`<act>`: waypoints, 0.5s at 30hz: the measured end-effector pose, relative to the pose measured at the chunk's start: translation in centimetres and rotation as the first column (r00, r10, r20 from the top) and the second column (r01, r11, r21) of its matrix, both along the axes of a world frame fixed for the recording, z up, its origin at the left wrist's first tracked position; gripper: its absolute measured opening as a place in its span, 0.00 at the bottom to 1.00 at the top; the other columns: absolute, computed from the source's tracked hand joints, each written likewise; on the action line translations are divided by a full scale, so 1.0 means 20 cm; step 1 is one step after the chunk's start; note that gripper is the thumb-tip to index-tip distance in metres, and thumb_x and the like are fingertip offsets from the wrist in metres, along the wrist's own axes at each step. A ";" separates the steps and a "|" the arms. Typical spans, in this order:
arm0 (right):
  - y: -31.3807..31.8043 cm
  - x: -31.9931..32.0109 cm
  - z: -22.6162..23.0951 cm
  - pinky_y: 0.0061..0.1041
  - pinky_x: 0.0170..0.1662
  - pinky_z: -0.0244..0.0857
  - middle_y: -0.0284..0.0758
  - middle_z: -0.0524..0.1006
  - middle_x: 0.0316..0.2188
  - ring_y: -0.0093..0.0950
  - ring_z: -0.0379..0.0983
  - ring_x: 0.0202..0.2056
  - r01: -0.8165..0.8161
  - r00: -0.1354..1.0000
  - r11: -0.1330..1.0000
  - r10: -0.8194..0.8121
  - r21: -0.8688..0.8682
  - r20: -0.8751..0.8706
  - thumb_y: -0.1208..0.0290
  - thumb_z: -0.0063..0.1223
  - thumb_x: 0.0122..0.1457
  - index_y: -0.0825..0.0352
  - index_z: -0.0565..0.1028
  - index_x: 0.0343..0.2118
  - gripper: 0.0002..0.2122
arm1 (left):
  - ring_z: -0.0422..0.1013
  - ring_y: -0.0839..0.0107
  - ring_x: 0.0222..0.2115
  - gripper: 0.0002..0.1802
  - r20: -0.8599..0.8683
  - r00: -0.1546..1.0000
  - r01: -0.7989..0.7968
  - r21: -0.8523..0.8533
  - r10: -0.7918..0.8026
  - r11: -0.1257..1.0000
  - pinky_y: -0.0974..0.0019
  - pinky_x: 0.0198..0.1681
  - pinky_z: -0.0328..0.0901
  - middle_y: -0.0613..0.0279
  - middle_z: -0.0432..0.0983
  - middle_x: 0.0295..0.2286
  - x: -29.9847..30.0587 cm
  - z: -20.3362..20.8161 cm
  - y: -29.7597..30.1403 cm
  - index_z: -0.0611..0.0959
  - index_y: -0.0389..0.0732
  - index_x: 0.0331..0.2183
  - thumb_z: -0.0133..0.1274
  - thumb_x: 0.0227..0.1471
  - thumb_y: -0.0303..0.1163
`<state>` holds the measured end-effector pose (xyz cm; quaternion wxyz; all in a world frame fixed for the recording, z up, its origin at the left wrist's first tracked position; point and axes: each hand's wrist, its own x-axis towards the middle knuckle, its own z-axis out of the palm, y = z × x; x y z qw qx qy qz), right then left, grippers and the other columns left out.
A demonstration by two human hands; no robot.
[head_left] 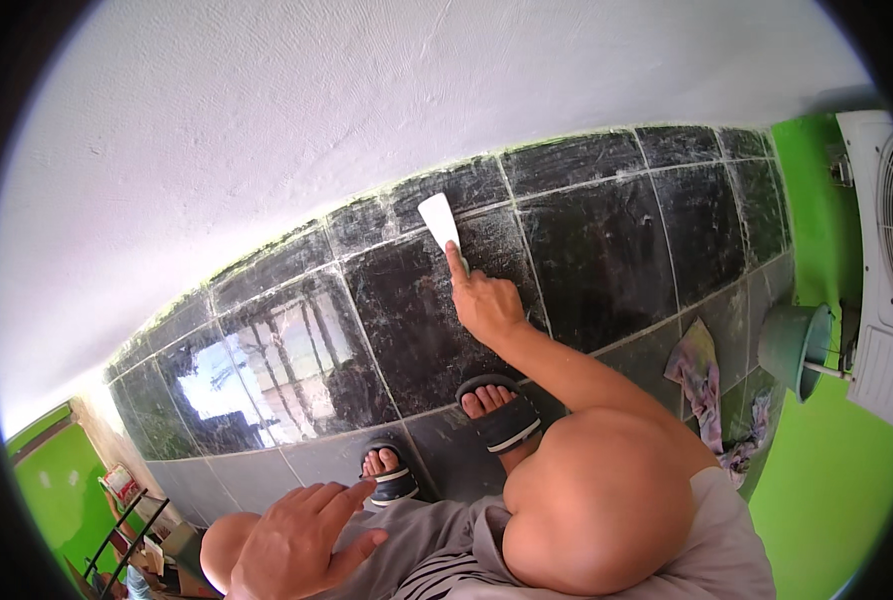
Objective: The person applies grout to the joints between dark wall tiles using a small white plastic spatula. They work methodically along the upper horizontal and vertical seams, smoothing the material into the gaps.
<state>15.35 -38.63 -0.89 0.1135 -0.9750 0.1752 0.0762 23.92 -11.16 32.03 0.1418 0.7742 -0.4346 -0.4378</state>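
My right hand [486, 303] is closed around the handle of a white scraper [438, 220], its index finger stretched along the tool. The wide, flat blade lies over the black wall-side tiles [406, 290], close to a grout line. Whitish smears and scuffs mark these tiles. Near my left knee, my left hand [301, 540] hovers with nothing in it, fingers loosely spread and thumb apart. Whether the scraper's blade touches the tile cannot be made out for certain.
A white textured wall [296, 120] rises beyond the tiles. At the right are a stained rag [696, 375], a green bucket [796, 350] and a white fan unit [881, 230]. A black metal rack [126, 545] with clutter stands at the lower left. My sandalled feet rest on grey tiles [251, 475].
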 end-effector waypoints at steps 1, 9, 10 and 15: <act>0.01 0.01 -0.01 0.41 0.19 0.72 0.43 0.80 0.22 0.38 0.78 0.17 -0.021 0.999 1.000 0.022 -0.015 0.042 0.66 0.49 0.66 0.68 0.52 0.73 0.35 | 0.78 0.58 0.31 0.26 -0.005 0.999 -0.033 0.031 0.033 0.999 0.58 0.37 0.72 0.56 0.80 0.30 0.00 -0.01 -0.01 0.82 0.35 0.50 0.64 0.55 0.42; -0.11 0.09 0.05 0.39 0.21 0.73 0.46 0.81 0.27 0.38 0.79 0.20 0.024 0.989 1.000 -0.023 0.003 -0.149 0.70 0.47 0.67 0.70 0.43 0.74 0.37 | 0.78 0.57 0.35 0.29 -0.061 0.997 0.055 0.149 -0.046 0.987 0.57 0.41 0.72 0.57 0.81 0.33 0.02 -0.01 -0.07 0.81 0.37 0.52 0.67 0.51 0.39; -0.01 0.11 0.05 0.40 0.20 0.72 0.48 0.80 0.27 0.38 0.79 0.21 -0.037 0.992 0.996 0.046 0.080 -0.115 0.72 0.47 0.66 0.70 0.42 0.74 0.38 | 0.78 0.57 0.35 0.29 -0.058 0.997 0.058 0.138 -0.050 0.989 0.57 0.41 0.71 0.57 0.81 0.34 0.03 -0.02 -0.08 0.81 0.37 0.53 0.67 0.51 0.39; -0.24 0.05 0.03 0.36 0.18 0.71 0.43 0.82 0.26 0.35 0.78 0.19 0.199 0.977 0.980 -0.201 -0.029 -0.077 0.70 0.48 0.64 0.70 0.49 0.74 0.36 | 0.78 0.56 0.36 0.29 0.038 0.998 -0.047 0.106 0.043 0.993 0.56 0.41 0.71 0.56 0.81 0.34 0.07 -0.03 -0.05 0.80 0.37 0.53 0.65 0.55 0.43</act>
